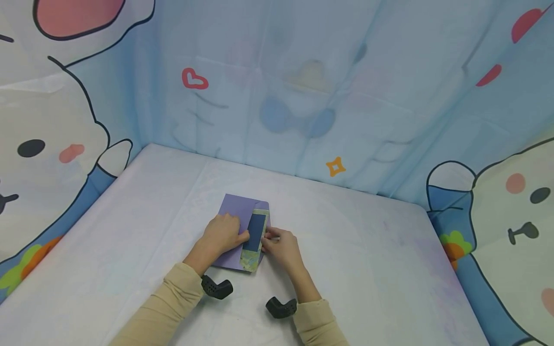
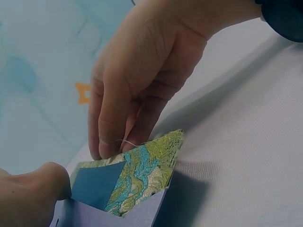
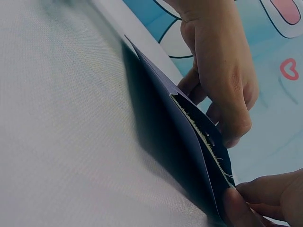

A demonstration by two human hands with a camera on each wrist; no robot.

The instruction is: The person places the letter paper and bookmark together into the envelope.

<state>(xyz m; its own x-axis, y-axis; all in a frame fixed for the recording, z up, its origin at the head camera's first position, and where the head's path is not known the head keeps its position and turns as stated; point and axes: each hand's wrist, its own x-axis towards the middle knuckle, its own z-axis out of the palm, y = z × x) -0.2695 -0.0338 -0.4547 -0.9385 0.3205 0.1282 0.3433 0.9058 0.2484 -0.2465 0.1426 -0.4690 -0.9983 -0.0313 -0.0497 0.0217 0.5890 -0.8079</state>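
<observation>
A purple paper envelope (image 1: pixel 235 205) lies tilted on the table. From its open right side shows an embroidered card (image 2: pixel 137 182), green, turquoise and cream, with a plain dark blue panel (image 1: pixel 255 230). My left hand (image 1: pixel 221 234) grips the front of the envelope, thumb at the blue panel; in the right wrist view this hand (image 3: pixel 222 71) has curled fingers over the upper layer. At the card's outer edge my right hand (image 1: pixel 283 247) pinches with thumb and fingertips. The left wrist view shows the right hand's fingers (image 2: pixel 109 127) along that edge; a loose thread hangs there.
A white cloth covers the table (image 1: pixel 363 250). Behind it hangs a pale blue curtain (image 1: pixel 242 110) printed with cartoon animals. Black curved pieces (image 1: pixel 217 287) sit at both wrists, near the beige sleeves (image 1: pixel 160 307).
</observation>
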